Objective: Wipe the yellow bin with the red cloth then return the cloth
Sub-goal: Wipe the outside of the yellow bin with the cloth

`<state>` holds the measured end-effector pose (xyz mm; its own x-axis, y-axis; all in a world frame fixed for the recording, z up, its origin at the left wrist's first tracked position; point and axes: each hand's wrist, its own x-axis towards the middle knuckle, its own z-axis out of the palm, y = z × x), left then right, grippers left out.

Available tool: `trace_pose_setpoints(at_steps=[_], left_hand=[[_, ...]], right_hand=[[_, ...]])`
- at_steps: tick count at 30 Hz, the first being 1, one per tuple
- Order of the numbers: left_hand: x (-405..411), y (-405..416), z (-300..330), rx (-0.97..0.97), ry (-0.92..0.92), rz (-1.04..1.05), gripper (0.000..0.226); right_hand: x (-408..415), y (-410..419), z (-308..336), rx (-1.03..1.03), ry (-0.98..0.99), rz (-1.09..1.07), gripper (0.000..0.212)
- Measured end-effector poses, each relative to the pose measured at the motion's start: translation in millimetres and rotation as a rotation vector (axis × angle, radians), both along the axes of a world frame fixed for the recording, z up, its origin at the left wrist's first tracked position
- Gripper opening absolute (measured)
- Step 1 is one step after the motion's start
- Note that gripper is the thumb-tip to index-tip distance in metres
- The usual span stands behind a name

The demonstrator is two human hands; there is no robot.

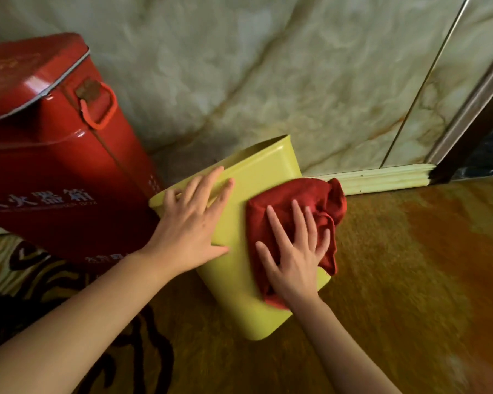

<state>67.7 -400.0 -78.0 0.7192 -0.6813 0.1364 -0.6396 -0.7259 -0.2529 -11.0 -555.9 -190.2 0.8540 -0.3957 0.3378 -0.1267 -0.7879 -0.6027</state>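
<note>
The yellow bin [256, 177] stands on the floor in the middle of the view, tilted toward me, its open top facing the wall. My left hand [192, 223] lies flat on the bin's near side by the rim, fingers spread. The red cloth [310, 200] is bunched against the bin's right-hand face. My right hand [293, 251] presses flat on the cloth with fingers apart, holding it to the bin. The bin's inside is hidden.
A large red metal box [54, 155] with a handle and white lettering stands close to the left of the bin. A marble wall [268, 66] and pale skirting [382, 177] run behind. A dark doorway edge [473, 132] is at the right. Glossy orange floor [410, 265] spreads to the right.
</note>
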Motion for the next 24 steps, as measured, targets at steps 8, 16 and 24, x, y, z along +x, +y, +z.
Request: trace_pose_setpoints(at_steps=[8,16,24], left_hand=[[17.8,4.4,-6.6,0.003,-0.03,0.01,0.119],[24.0,4.1,-7.0,-0.041,0.009,-0.045,0.12],[29.2,-27.5,23.7,-0.009,0.017,-0.069,0.115]], right_hand=[[21.8,33.7,-11.9,-0.119,-0.014,-0.031,0.079],[79.1,-72.0,19.0,0.578,0.074,-0.183,0.07],[15.6,-5.9,4.8,0.215,-0.034,-0.212,0.085]])
